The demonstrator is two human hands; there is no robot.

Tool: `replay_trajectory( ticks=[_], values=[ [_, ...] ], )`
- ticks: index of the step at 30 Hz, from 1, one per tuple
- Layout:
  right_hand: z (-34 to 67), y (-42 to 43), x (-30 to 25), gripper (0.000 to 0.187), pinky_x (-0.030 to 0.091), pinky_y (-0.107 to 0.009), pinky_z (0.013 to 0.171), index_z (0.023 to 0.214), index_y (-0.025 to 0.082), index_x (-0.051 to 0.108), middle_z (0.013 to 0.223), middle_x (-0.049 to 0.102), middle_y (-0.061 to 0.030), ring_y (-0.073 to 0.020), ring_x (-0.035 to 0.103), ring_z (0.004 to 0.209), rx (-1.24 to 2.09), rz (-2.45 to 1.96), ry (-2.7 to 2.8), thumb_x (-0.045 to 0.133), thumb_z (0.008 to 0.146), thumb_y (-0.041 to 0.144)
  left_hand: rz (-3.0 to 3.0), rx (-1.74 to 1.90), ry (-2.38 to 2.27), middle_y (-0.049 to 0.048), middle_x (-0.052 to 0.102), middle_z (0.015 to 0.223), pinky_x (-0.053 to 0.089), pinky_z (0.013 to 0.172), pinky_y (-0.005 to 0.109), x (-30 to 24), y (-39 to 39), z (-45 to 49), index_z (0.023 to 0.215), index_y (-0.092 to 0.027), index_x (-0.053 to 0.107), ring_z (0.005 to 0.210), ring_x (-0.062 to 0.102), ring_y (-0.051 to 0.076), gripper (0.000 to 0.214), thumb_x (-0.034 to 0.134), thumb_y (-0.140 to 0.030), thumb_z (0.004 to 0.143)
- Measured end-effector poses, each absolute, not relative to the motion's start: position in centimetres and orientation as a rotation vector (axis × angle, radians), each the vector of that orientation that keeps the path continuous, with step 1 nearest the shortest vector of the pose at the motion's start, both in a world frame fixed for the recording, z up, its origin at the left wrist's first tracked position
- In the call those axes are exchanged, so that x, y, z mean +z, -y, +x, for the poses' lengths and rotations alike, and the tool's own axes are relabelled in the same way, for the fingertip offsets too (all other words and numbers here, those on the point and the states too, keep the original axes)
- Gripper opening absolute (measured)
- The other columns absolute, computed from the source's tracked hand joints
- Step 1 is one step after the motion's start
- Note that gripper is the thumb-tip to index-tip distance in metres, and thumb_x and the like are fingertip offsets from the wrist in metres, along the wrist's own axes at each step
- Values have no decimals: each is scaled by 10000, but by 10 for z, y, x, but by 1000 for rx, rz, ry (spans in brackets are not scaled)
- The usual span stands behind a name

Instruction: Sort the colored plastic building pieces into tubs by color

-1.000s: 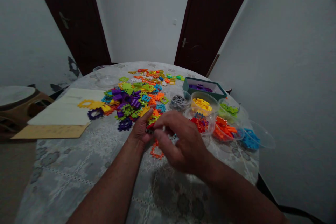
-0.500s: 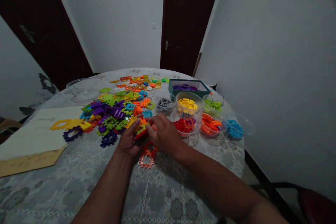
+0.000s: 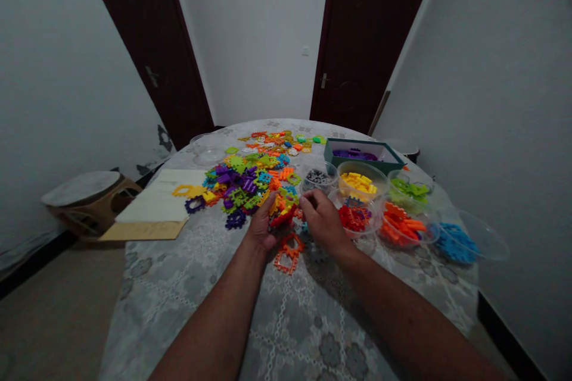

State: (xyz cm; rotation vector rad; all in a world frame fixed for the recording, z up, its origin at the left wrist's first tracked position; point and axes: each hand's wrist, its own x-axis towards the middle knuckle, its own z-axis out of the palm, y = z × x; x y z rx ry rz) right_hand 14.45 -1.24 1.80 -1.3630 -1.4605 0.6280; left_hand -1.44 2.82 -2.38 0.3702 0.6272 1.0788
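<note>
Left hand: half closed, cupped, thumb on top [image 3: 261,229]; has hold of a small clutch of pieces [image 3: 282,218], red, yellow and orange showing; exact count can't be told.
Right hand: fingers curled, thumb near index [image 3: 324,220]; fingertips just beside the clutch; can't tell if they pinch a piece.
Clutch position: above the near edge of the mixed pile [image 3: 243,184], left of the tubs.
Under hands: orange pieces [image 3: 286,261] on the patterned tablecloth [image 3: 268,327], just nearer the person than the left hand.
Grouped by colour: grey pieces [image 3: 318,177], yellow pieces [image 3: 357,183], green pieces [image 3: 409,190], red pieces [image 3: 353,218] and orange-red pieces [image 3: 400,226] sit in clear tubs; purple pieces [image 3: 355,155] lie in the dark green box [image 3: 389,164].
Blue pieces: bunched at far right [image 3: 456,243] by a clear rim; in or beside it, can't tell.
Still loose: mixed pile, large, purple, green, yellow, blue and orange jumbled; smaller scatter [image 3: 274,141] behind it.
Progress, judged: partway; every main colour has a group started, but the bulk of the mixed pile looks undone, plus whatever the left hand holds.
Left side: pale sheet [image 3: 154,196] over cardboard [image 3: 143,230].
</note>
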Motion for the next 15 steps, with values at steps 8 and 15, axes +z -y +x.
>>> replay_trajectory(
  ticks=[8,15],
  values=[
    [239,13,65,240,476,-332,764,982,209,714,899,744,-63,-213,667,794,40,-1535,1558,574,945,401,420,1063,-615,83,764,1181,658,547,346,-24,-24,-15,1372,-236,595,871,780,256,641,800,-164,769],
    [372,14,44,300,490,-430,764,1050,174,748,1022,746,-199,-302,681,845,-590,-2138,1322,535,936,351,450,1037,-615,83,770,1184,656,563,349,-29,-26,-12,1353,-240,598,805,774,235,634,822,-175,763]
  ],
)
